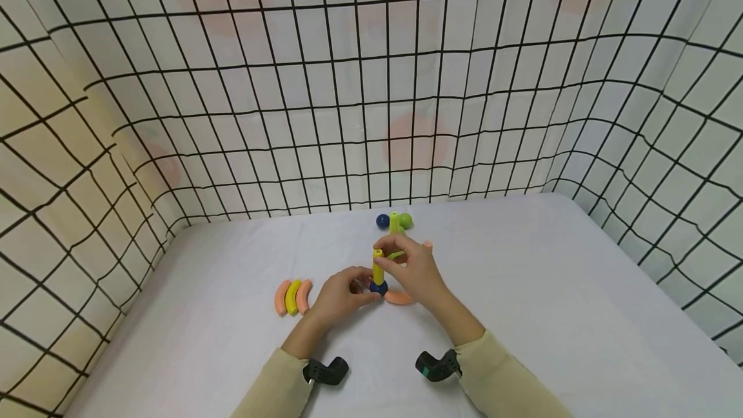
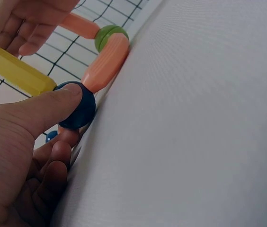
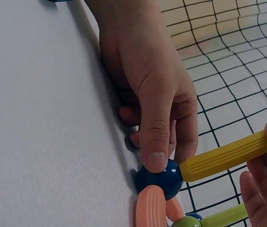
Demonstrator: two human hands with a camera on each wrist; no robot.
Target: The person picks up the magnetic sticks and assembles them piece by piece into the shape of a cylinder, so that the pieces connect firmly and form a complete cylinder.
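My left hand (image 1: 339, 292) holds a dark blue ball (image 2: 84, 111) low against the white table, its thumb pressing on one side. From the ball a yellow rod (image 3: 226, 156) stands upright, its lower end meeting the ball. My right hand (image 1: 415, 266) pinches this rod near its top between thumb and fingertips. A curved orange rod (image 2: 106, 64) runs from the blue ball along the table to a green ball (image 2: 106, 37), where another orange rod (image 2: 79, 24) joins. Part of the assembled pieces is hidden behind my right hand.
Two orange curved rods (image 1: 282, 297) flank a yellow curved rod (image 1: 293, 297) left of my hands. Behind the hands stand an upright light green rod (image 1: 394, 222), a dark blue ball (image 1: 383, 220) and a green ball (image 1: 406, 220). Black netting (image 1: 331, 108) surrounds the table's back and sides.
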